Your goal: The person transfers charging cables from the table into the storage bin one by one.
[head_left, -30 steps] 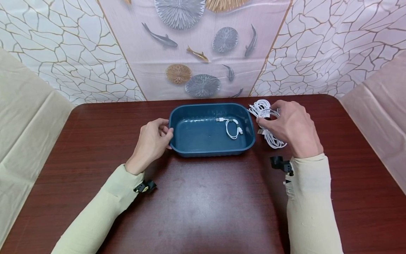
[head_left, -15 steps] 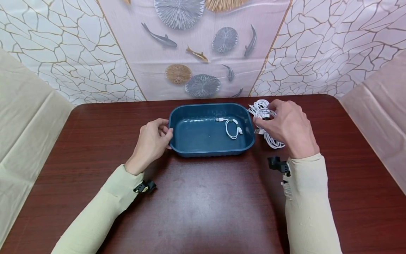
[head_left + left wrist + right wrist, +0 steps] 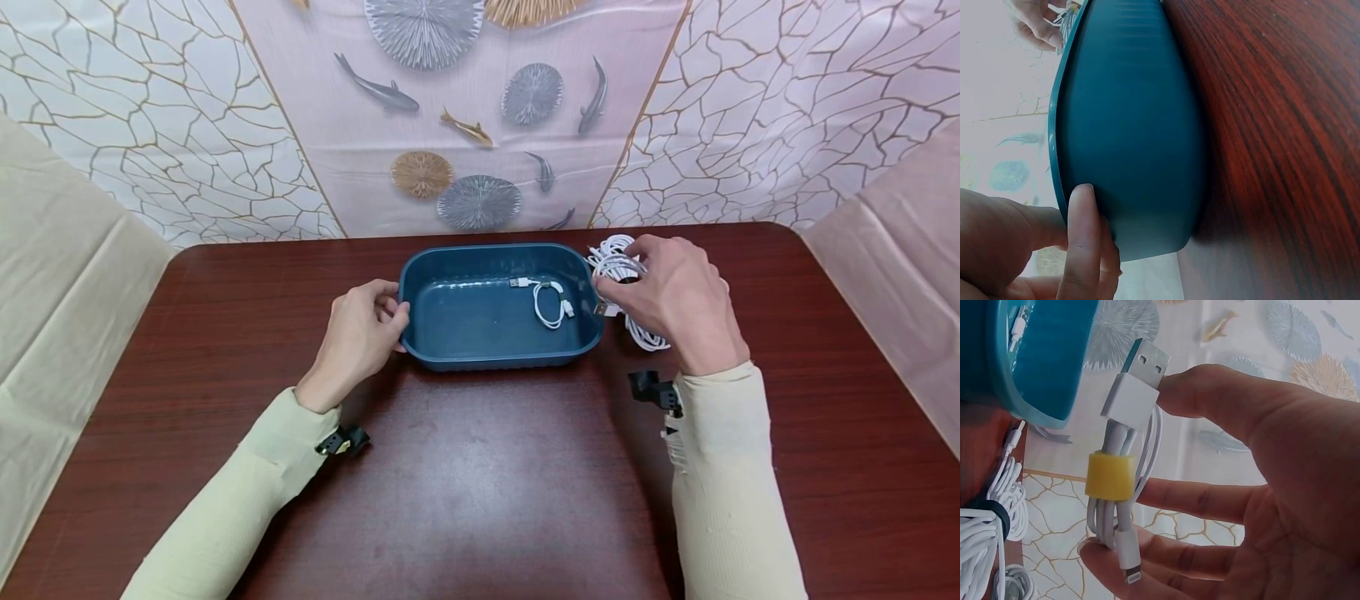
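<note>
The right hand [image 3: 678, 300] pinches a USB-to-Lightning cable [image 3: 1107, 515], likely light and pliable, best held at its yellow band [image 3: 1110, 477]. The left hand [image 3: 358, 327] pinches the blue tray [image 3: 472, 325] at left.

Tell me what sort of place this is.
Probably a makeshift recording booth, though that's a guess: a wood-grain table with a creased patterned sheet behind it, plain pale sheets at both sides, and a small black device at each wrist.

A blue tray [image 3: 495, 362] at mid-frame and white cables [image 3: 615, 244] right of centre block low passage, while the lower-centre tabletop [image 3: 465, 475] lies open.
</note>
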Demonstrator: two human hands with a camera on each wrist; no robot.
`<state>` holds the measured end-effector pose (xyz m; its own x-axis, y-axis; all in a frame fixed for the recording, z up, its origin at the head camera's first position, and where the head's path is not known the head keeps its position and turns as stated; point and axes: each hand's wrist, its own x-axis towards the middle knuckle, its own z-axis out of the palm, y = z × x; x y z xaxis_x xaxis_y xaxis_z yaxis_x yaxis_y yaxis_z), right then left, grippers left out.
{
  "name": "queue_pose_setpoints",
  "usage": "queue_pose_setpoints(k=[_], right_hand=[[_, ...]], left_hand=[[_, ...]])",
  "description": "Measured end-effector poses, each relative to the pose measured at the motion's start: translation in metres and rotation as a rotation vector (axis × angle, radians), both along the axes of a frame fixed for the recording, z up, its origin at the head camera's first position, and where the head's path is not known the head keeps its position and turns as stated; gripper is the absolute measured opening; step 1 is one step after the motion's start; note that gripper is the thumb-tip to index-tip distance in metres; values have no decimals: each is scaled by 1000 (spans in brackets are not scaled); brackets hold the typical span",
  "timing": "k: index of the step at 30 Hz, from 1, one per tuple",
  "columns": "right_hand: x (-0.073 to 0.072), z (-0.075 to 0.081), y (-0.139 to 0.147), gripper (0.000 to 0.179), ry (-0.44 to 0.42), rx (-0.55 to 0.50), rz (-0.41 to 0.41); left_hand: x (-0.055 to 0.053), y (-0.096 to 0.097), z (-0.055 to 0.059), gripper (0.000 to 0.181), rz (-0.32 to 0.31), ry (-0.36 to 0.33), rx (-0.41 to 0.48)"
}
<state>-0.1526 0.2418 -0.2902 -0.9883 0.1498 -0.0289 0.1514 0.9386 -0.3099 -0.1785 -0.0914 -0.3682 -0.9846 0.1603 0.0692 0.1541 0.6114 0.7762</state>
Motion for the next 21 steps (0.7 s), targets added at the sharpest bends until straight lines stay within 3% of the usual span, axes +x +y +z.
queue_pose_setpoints(k=[21], right_hand=[[0,-5,-11,60,82,0,34]], left_hand=[[0,0,1,33,1,-1,-4]])
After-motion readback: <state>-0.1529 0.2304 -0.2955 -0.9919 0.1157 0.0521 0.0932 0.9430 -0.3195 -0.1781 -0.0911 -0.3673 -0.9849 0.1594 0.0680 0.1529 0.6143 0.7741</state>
